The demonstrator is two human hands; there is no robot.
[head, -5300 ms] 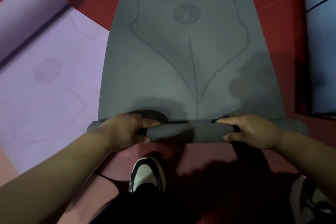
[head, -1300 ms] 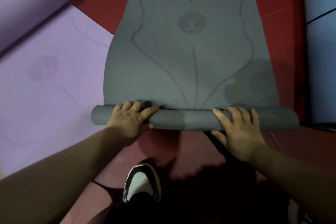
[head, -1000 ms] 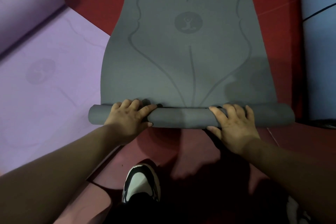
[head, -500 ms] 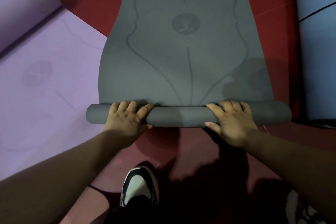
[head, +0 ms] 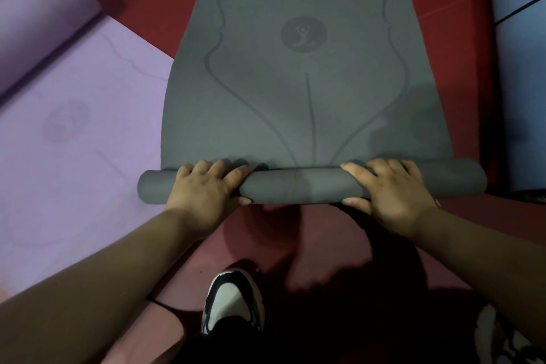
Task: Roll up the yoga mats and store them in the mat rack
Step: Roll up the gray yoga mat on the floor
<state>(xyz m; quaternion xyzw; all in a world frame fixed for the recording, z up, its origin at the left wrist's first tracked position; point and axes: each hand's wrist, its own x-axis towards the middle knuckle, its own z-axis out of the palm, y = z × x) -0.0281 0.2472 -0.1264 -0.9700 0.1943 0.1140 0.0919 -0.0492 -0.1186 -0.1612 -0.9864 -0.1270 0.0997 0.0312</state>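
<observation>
A dark grey yoga mat with curved lines and a round figure logo lies on the red floor. Its near end is wound into a tight roll, and its far end curls up at the top of the view. My left hand grips the roll left of centre, fingers over the top and thumb underneath. My right hand grips it right of centre in the same way. No mat rack is in view.
A purple mat lies flat at the left, its far end curled. A blue mat lies along the right edge. My black-and-white shoe stands on the red floor just behind the roll.
The roll has grown thicker and has moved forward along the grey mat since the earliest frame. Both hands have stayed on it, shifting from flatter fingers to a curled grip.
</observation>
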